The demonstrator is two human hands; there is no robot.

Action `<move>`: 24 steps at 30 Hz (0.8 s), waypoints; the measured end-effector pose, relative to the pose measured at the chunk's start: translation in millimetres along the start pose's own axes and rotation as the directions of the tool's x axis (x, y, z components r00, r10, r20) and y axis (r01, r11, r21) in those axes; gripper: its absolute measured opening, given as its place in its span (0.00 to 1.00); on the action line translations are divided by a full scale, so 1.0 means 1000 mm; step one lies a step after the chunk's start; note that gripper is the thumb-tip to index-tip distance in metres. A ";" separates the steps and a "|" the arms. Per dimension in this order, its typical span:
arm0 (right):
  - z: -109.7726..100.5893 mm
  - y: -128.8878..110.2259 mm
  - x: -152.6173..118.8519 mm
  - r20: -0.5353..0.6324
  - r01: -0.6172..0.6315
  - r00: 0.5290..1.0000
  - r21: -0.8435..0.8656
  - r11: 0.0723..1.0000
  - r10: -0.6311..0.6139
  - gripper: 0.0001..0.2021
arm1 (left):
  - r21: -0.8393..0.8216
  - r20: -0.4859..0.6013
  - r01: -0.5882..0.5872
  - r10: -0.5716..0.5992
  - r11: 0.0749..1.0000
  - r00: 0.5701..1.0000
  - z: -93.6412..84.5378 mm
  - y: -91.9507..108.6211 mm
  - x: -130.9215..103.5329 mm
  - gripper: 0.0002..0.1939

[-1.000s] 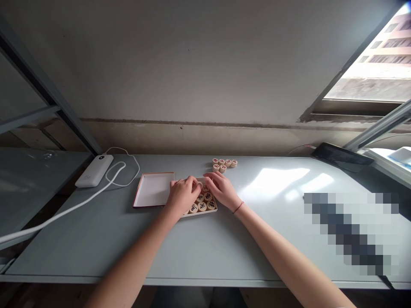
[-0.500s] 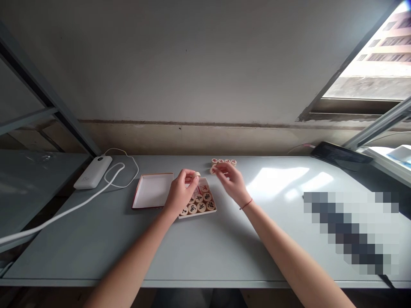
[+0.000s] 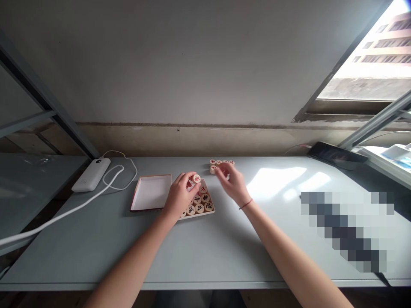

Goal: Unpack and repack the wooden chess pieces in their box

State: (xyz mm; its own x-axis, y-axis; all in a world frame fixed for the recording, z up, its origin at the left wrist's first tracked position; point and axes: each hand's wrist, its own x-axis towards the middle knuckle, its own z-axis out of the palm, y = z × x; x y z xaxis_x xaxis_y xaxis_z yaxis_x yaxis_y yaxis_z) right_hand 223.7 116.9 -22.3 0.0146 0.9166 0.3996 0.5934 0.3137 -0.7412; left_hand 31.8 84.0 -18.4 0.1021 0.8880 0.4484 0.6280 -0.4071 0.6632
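My left hand [image 3: 180, 194] is closed, pinching a round wooden Chinese chess piece [image 3: 197, 179] with a red character facing up. It holds this piece above a shallow white box [image 3: 196, 217], whose near rows hold several black-marked pieces and a red-marked one; the hand hides the box's left part. To the right of the box, my right hand [image 3: 233, 184] has its fingertips at the right edge of another red-marked piece [image 3: 212, 170] on the table. That piece lies just in front of a row of red-marked pieces [image 3: 212, 162], partly covered by my fingers.
The box lid [image 3: 152, 193] lies open side up left of the box. A white power bank [image 3: 91, 174] with a cable [image 3: 73, 207] is at the left. A dark phone [image 3: 335, 153] leans at the back right, and a blurred-out patch covers something at the right.
My left hand has turned its piece so the red character now shows. The piece at my right fingertips, tilted before, now lies flat in front of the row.
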 end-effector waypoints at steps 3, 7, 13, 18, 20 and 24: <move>0.011 -0.030 -0.017 0.134 0.131 0.981 0.094 0.987 -0.143 0.12 | 0.081 0.006 -0.086 0.086 0.993 0.996 0.001 0.001 -0.002 0.11; 0.017 -0.042 -0.027 0.136 0.150 0.978 0.079 0.986 -0.159 0.07 | 0.111 0.031 -0.123 0.120 0.986 0.992 0.004 0.003 -0.004 0.11; -0.001 -0.003 -0.004 -0.016 0.099 0.995 -0.169 0.981 -0.103 0.09 | 0.248 0.102 -0.159 0.138 0.956 0.985 -0.009 0.001 0.002 0.14; -0.019 0.040 0.014 0.003 -0.096 0.994 -0.473 0.876 0.111 0.09 | 0.430 0.182 0.008 -0.096 0.903 0.979 -0.041 -0.011 0.013 0.12; -0.020 0.048 0.015 0.042 -0.074 0.993 -0.520 0.851 0.112 0.11 | 0.465 0.260 0.078 -0.220 0.882 0.940 -0.051 -0.017 0.015 0.15; -0.013 0.053 0.013 0.079 -0.020 0.994 -0.569 0.822 0.079 0.13 | 0.433 0.373 0.182 -0.359 0.883 0.855 -0.057 -0.023 0.013 0.24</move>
State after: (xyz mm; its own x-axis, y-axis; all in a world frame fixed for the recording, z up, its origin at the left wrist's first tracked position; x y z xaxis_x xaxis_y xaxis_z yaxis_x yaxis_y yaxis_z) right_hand 266.1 141.8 -49.2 -0.0025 0.9553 0.2958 0.9455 0.0986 -0.3103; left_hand -25.0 93.1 6.5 0.1500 0.9856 -0.0781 0.9070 -0.1058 0.4077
